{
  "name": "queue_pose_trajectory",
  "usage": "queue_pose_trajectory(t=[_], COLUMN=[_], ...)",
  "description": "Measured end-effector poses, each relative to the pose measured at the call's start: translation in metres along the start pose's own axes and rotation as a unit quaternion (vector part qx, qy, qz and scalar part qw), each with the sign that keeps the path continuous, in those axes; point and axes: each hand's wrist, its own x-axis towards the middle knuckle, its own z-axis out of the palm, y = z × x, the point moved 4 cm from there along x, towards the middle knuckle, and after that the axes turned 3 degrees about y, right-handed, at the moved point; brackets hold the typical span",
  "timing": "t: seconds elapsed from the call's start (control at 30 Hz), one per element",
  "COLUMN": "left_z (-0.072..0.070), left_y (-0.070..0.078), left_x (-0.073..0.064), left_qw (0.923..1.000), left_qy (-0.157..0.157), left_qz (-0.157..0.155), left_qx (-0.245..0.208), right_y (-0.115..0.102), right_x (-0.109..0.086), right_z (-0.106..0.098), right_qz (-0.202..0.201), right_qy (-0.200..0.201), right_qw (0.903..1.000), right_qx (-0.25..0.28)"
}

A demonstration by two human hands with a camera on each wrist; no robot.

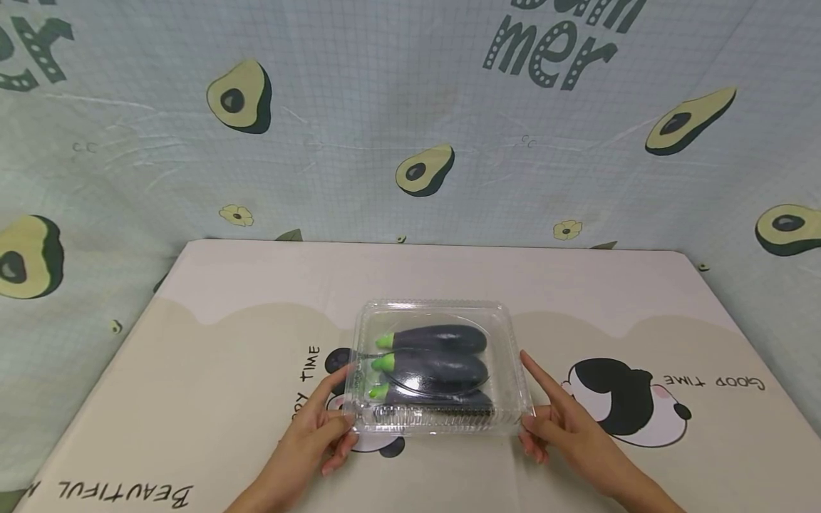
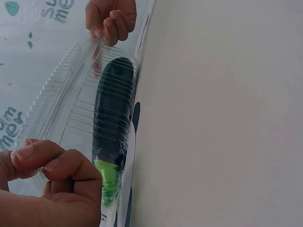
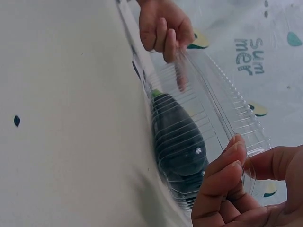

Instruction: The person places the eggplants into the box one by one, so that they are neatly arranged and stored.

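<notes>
A clear plastic clamshell box [image 1: 442,429] sits on the table in front of me, with ridged walls. Through its lid I see three dark purple eggplants [image 1: 442,372] lying side by side, their green stem ends to the left. My left hand [image 1: 318,425] pinches the rim at the near left corner, its index finger stretched along the left side. At the near right corner my right hand [image 1: 564,429] does likewise between thumb and fingers. Both wrist views show the fingertips on the thin rim where lid and base meet. Whether the lid is fully latched, I cannot tell.
The table [image 1: 212,399] has a pale cover with printed cartoon dogs and lettering. Behind it and at both sides hangs a light cloth [image 1: 340,92] printed with avocados. The table's far edge lies beyond the box.
</notes>
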Motion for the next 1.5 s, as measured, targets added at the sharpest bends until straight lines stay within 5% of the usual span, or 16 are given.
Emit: queue_pose_trajectory(t=[0.5,1.5], left_z=[0.0013,0.0021], left_y=[-0.0022,-0.0014], left_x=[0.0019,0.0009], left_qw=[0.9973,0.9976], left_qy=[-0.028,-0.027], left_qz=[0.019,0.024], left_qx=[-0.065,-0.059], right_y=[0.0006,0.0], right_x=[0.0004,-0.0006], right_z=[0.0004,0.0015], right_qz=[0.003,-0.003], right_qy=[0.001,0.008], right_qw=[0.9999,0.9998], right_qx=[-0.013,-0.016])
